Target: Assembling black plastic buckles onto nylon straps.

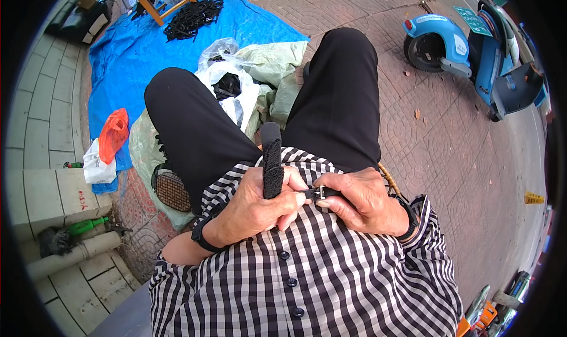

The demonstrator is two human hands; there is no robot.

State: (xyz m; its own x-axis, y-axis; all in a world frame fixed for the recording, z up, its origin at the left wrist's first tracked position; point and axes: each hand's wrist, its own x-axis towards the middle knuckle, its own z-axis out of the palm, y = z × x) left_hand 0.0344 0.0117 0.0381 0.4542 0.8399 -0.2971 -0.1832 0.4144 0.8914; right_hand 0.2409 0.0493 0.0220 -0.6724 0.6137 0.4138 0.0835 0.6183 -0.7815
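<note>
My left hand [251, 210] is closed round a black hook-and-loop strap [272, 160], whose fuzzy end sticks up past the fingers. Between the two hands runs a narrow black piece with a small metal buckle [321, 193] on it; whether it is one with the strap I cannot tell. Finger and thumb of my right hand [369, 201] pinch this piece at the buckle. Both hands are close together over my lap, in front of the checked shirt. Beyond them, between my knees, a white plastic bag [241, 101] stands with black items inside.
A blue tarp [136, 53] covers ground ahead, bearing a pile of black straps [194, 19] and a wooden stool [160, 9]. Pale green sacking [274, 59] lies by my legs. An orange bag [114, 135] and a green bottle [88, 226] are leftward; a blue scooter [449, 44] stands right.
</note>
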